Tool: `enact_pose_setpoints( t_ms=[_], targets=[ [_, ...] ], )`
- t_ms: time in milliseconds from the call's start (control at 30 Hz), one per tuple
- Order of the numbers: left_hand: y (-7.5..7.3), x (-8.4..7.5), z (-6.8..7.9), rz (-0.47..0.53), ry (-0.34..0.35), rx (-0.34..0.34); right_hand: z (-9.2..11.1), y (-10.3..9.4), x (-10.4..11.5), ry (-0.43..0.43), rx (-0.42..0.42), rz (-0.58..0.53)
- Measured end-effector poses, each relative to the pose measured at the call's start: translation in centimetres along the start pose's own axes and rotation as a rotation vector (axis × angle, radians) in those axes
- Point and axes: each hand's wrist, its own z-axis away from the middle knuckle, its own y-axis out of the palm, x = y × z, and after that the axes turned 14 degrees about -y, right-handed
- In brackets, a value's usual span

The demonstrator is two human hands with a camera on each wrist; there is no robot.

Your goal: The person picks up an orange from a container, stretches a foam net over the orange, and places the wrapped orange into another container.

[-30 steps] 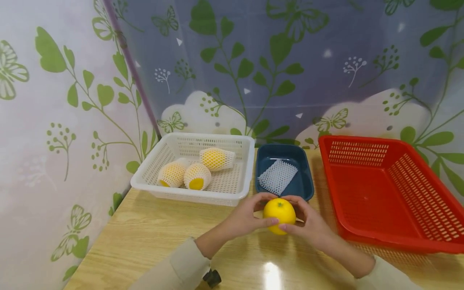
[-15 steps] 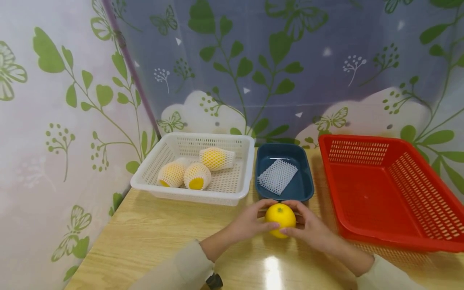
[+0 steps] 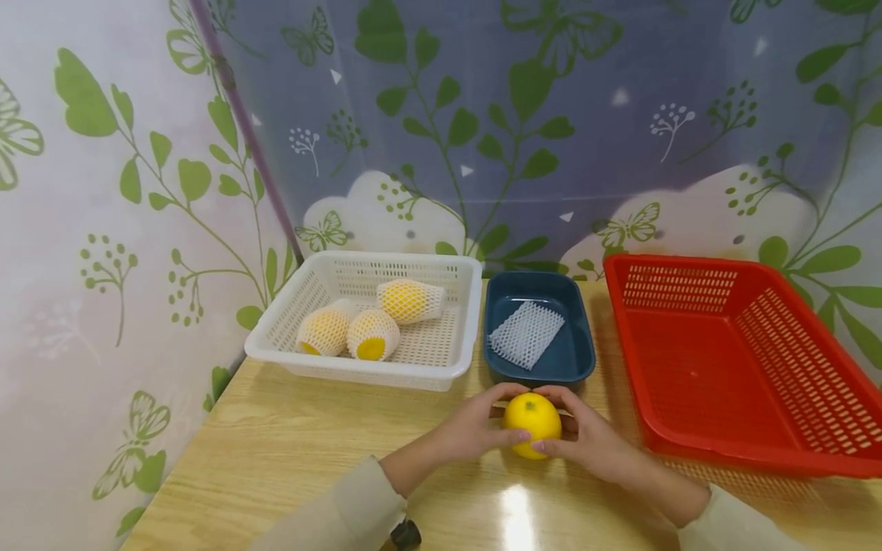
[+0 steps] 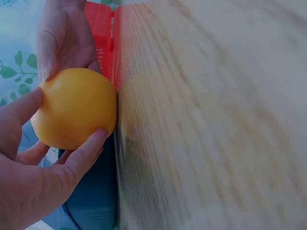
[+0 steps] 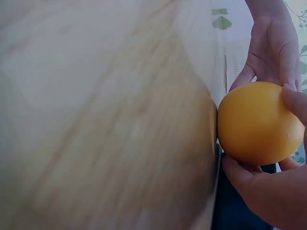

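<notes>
Both of my hands hold one yellow orange (image 3: 533, 425) low at the table, in front of the blue bin. My left hand (image 3: 475, 425) curls round its left side and my right hand (image 3: 594, 433) round its right, the thumbs meeting at the near face. Its stem mark points up in the head view. Both wrist views show the orange (image 4: 76, 109) against the tabletop, with fingertips around it. Inside the blue bin (image 3: 575, 352) lies a flattened white foam net (image 3: 527, 334).
At the left stands a white basket (image 3: 358, 372) with 3 yellow fruits (image 3: 373, 335) in foam nets. A large red basket (image 3: 696, 375) stands at the right, with bare floor showing. Patterned cloth (image 3: 441, 115) hangs behind the wooden table (image 3: 289, 451).
The hands have brought the orange slightly nearer the person and lower, away from the blue bin. Their hold looks the same. The baskets and foam net stay put.
</notes>
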Motion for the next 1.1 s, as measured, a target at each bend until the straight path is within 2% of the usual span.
enact_pose_setpoints(
  t_ms=[100, 200, 367, 533, 633, 767, 933, 1100],
  targets=[
    [-0.1, 0.0, 0.0, 0.008, -0.008, 0.008, 0.0, 0.1, 0.4, 0.023, -0.028, 0.065],
    [-0.1, -0.1, 0.0, 0.008, -0.017, 0.017, -0.1, 0.0, 1.2, 0.031, -0.094, 0.171],
    [-0.2, -0.1, 0.0, 0.008, -0.029, 0.023, -0.9, -0.4, 3.0, -0.022, -0.194, 0.323],
    [-0.3, 0.1, -0.1, 0.020, -0.026, 0.032, -2.9, -0.8, 5.0, -0.113, -0.218, 0.463],
    [-0.3, 0.1, -0.1, 0.007, -0.005, 0.023, -4.5, -1.1, 6.3, -0.144, -0.200, 0.534],
    [-0.3, 0.0, -0.2, -0.010, 0.011, 0.016, -6.8, -2.0, 7.8, -0.139, -0.135, 0.626],
    [-0.2, 0.0, -0.3, 0.001, -0.006, 0.025, -9.2, -3.3, 8.5, -0.068, -0.052, 0.723],
    [-0.4, 0.1, -0.3, 0.014, -0.032, 0.038, -11.3, -3.9, 7.5, 0.043, 0.036, 0.797]
  ],
)
